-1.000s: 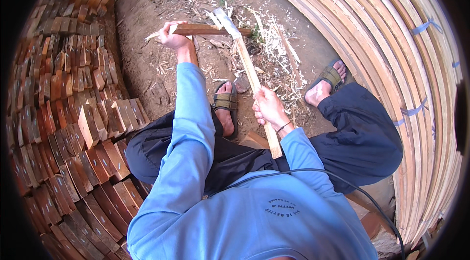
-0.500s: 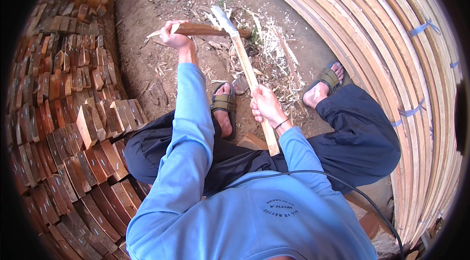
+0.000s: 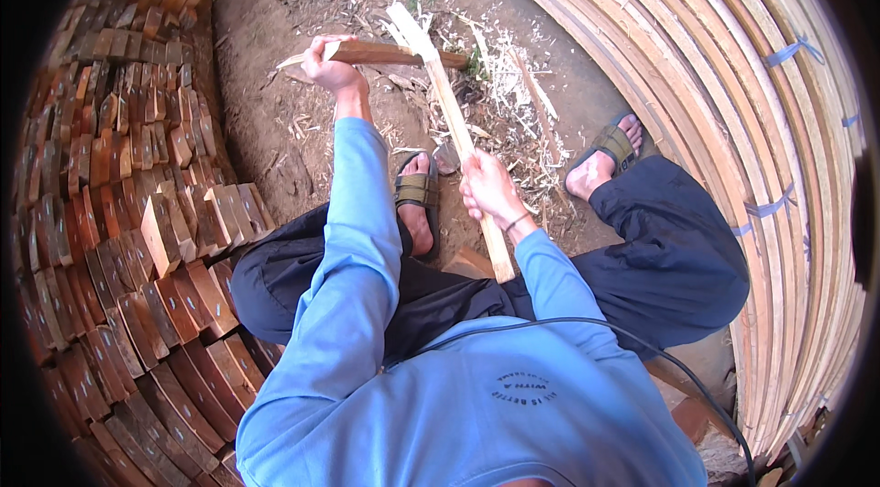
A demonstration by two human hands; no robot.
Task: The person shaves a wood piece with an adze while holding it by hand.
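Toward the far left of the shavings, my left hand point(image 3: 335, 68) is closed round a brown length of wood point(image 3: 390, 54). A pale pointed end sticks out past that hand; I cannot tell whether it belongs to the same piece. My right hand point(image 3: 490, 186) grips the lower part of a long pale wooden stick point(image 3: 449, 102). This stick slants away and to the left, its rough, whitish far end crossing over the brown wood. Whether the two touch there is hard to tell. Its near end lies above my lap.
Wood shavings point(image 3: 522, 93) litter the dirt ground between and beyond my sandalled feet point(image 3: 419, 198). Stacked brown boards point(image 3: 137, 240) rise at the left. Long pale strips point(image 3: 733, 65) bundled with blue ties curve along the right. A black cable point(image 3: 678, 363) runs across my shirt.
My right hand and the pale stick have shifted slightly left and away from me. The left hand and the brown wood have hardly moved.
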